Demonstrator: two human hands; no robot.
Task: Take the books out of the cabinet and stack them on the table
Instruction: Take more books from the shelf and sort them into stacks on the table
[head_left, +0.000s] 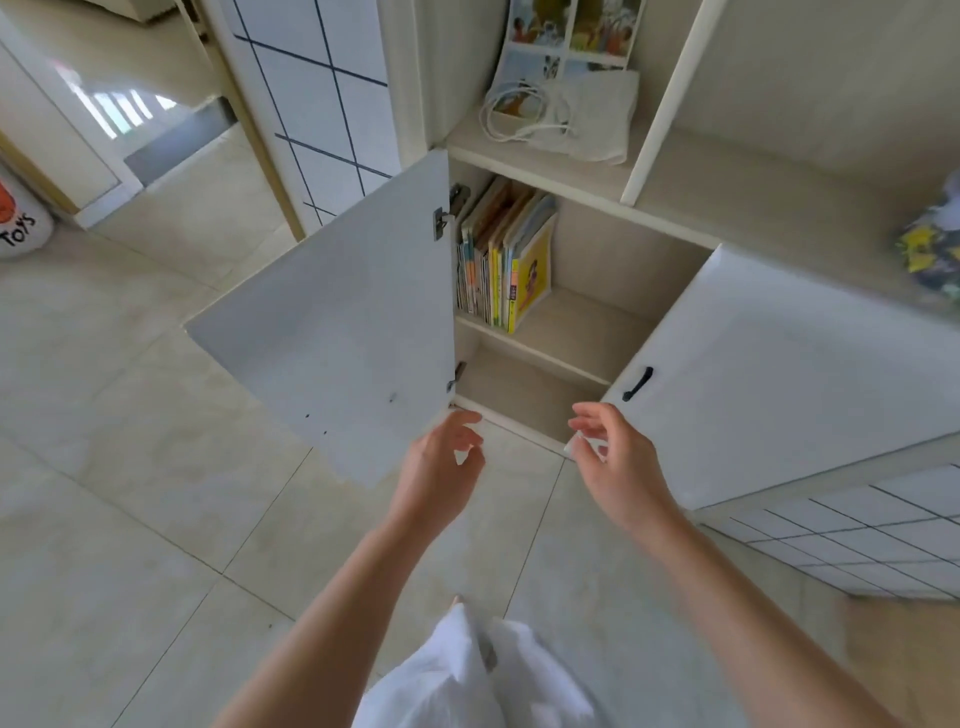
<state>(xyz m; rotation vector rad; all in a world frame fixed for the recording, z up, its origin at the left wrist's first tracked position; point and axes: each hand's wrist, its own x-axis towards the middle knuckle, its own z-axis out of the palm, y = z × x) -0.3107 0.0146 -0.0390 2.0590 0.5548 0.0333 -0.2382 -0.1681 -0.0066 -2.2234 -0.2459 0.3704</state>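
A row of thin books (503, 254) stands upright at the left end of the cabinet's upper shelf (582, 332), the outermost one yellow. The left cabinet door (343, 317) is swung wide open; the right door (779, 374) with a black handle is shut. My left hand (441, 462) and my right hand (613, 457) hover side by side in front of the cabinet's bottom edge, below the books. Both have loosely curled fingers and hold nothing. The lower shelf compartment holds nothing that I can see.
An open shelf above holds a picture sheet (561, 41), a white cable (514, 114) and a folded cloth (597, 119). A colourful item (930, 249) lies on the counter at right. A toy bag (21, 218) sits on the tiled floor at far left.
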